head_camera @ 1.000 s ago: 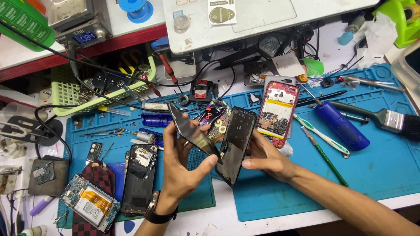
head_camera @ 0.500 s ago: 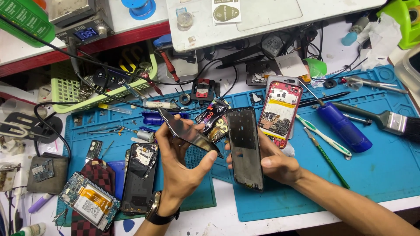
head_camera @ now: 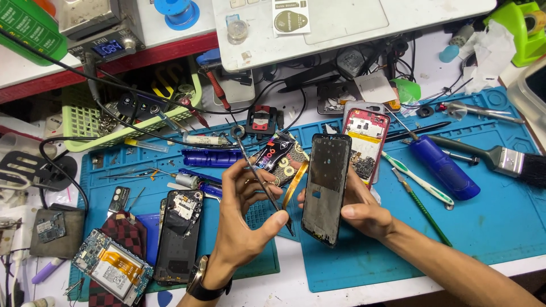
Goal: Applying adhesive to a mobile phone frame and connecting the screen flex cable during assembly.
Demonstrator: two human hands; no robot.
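Thin phone screen panel [head_camera: 263,181] pinched edge-on in left hand [head_camera: 242,219], black phone frame [head_camera: 325,187] gripped in right hand [head_camera: 357,209], blue mat [head_camera: 483,216] spread on worktop beneath.

Cluttered white bench [head_camera: 318,284] w/ blue mat [head_camera: 489,227]

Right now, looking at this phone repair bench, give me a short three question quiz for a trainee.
1. True or false: the right hand holds a black phone frame upright.
2. What does the left hand hold? A) a thin panel seen edge-on B) the paintbrush C) the toothbrush
3. Fill in: the opened red phone lies on the ___ mat.

Key: 1 true; 2 A; 3 blue.
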